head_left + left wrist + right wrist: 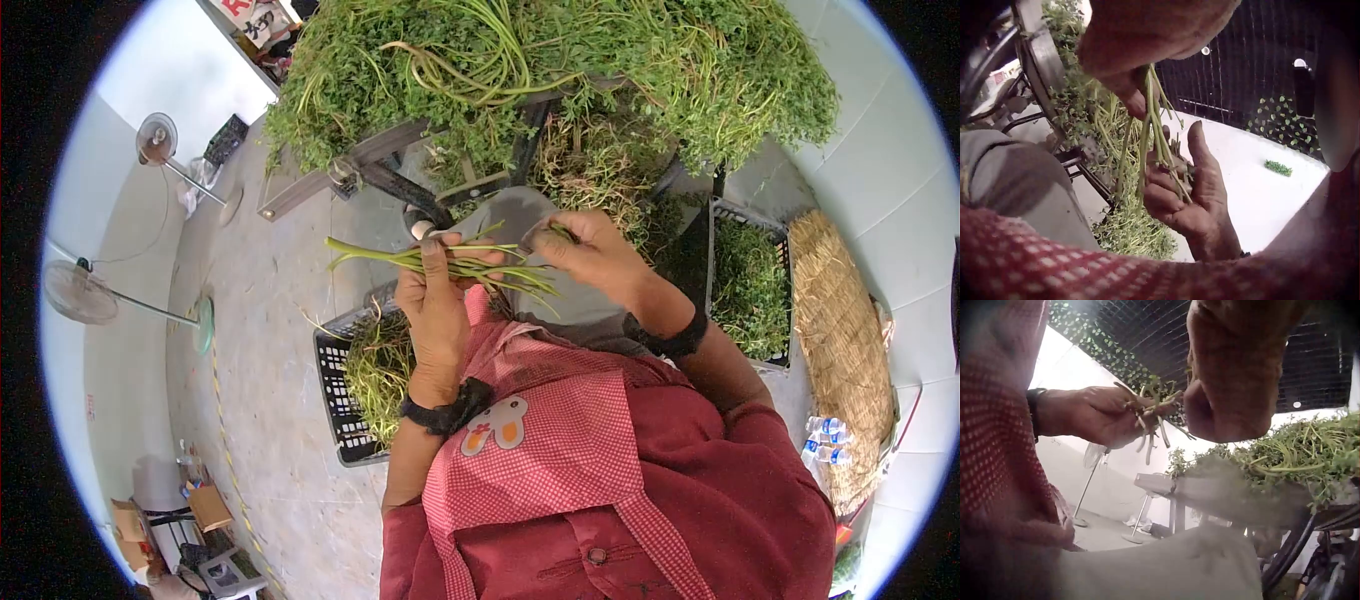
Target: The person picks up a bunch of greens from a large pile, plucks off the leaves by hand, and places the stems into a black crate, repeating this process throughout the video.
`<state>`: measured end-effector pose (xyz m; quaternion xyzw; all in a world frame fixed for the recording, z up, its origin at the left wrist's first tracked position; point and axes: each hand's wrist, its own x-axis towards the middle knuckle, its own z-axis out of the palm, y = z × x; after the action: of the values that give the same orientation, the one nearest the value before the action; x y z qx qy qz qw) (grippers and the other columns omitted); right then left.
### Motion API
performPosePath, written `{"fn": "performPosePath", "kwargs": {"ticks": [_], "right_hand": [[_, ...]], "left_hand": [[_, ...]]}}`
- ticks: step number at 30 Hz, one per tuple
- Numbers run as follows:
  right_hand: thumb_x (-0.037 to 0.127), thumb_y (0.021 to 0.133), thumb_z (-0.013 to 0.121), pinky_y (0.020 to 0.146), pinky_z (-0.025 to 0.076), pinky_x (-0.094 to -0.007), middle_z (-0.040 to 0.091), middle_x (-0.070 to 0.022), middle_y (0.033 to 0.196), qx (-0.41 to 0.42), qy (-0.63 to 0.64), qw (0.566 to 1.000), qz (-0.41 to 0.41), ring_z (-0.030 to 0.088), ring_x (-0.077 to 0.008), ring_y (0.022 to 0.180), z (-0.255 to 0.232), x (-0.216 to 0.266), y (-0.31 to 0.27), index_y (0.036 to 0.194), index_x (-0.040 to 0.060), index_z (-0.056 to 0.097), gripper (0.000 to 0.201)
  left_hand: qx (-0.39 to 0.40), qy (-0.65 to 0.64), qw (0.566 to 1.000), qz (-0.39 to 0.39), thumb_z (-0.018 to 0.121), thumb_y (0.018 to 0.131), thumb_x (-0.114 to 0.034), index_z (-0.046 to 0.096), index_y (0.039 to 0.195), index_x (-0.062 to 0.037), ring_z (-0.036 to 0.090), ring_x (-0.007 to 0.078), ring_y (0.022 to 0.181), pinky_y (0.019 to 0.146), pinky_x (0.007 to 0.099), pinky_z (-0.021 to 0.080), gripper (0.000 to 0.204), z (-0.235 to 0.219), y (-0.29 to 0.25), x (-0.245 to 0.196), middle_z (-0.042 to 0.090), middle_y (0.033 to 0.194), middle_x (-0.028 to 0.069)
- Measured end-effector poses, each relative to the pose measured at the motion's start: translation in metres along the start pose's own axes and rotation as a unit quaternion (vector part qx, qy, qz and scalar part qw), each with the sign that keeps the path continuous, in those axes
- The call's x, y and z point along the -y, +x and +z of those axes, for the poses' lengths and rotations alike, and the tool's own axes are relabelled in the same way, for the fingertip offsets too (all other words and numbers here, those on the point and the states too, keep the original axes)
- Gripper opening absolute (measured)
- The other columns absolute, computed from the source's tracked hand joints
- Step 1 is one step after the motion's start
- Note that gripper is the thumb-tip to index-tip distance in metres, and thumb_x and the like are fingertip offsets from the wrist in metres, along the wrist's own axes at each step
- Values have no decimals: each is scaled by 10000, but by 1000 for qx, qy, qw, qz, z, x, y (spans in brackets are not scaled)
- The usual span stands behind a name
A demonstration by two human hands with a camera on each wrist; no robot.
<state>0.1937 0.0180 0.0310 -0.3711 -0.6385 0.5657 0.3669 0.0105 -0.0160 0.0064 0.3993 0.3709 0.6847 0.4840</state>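
My left hand grips a small bunch of long green stems in front of the apron, thumb on top. The stems spread out on both sides of the fingers. Close by their right-hand ends, my right hand has its fingers curled round short green stem pieces. In the left wrist view the right hand is palm up under the hanging stems, thumb raised. The right wrist view shows the left hand with pale stem ends poking out beyond its fingers.
A table heaped with leafy greens stands ahead. Black crates of greenery sit at left and right. A woven straw roll and water bottles lie far right. Standing fans are at left.
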Motion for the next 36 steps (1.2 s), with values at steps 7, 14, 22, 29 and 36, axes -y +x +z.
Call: {"fn": "performPosePath", "kwargs": {"ticks": [7,14,22,29,36], "right_hand": [[159,762,676,590,447,-233,631,-20,785,56,-101,992,-48,542,-68,656,3,-12,7,859,-3,641,192],[115,812,554,484,359,-175,568,-41,706,127,218,967,27,492,-54,567,-32,-24,-13,857,16,565,109],[112,870,483,527,409,-175,554,-82,891,7,207,974,89,545,-103,666,-24,-47,-8,939,32,506,107],[166,867,573,501,381,-178,589,-28,853,72,299,937,169,504,-70,637,5,-42,-3,1033,67,517,201],[219,875,575,432,284,-162,560,3,770,135,284,940,135,464,-51,552,18,-46,12,983,68,540,189]], "left_hand": [[17,-22,1000,-1,389,960,-280,489,956,-25,637,232,750,647,340,535,274,-3,0,0,636,864,168],[2,-253,958,-131,416,943,-348,518,888,-88,545,187,649,638,312,464,285,-17,6,-12,582,732,58],[39,-351,923,-154,387,934,-435,461,722,-131,345,117,507,503,263,301,378,-23,10,-11,373,545,-24],[65,-377,909,-167,405,930,-417,458,727,-125,355,137,508,487,254,317,359,-31,15,-4,396,549,3],[13,-286,937,-202,326,944,-410,483,818,-115,573,219,645,579,324,496,357,-22,12,-4,632,806,152]]}}
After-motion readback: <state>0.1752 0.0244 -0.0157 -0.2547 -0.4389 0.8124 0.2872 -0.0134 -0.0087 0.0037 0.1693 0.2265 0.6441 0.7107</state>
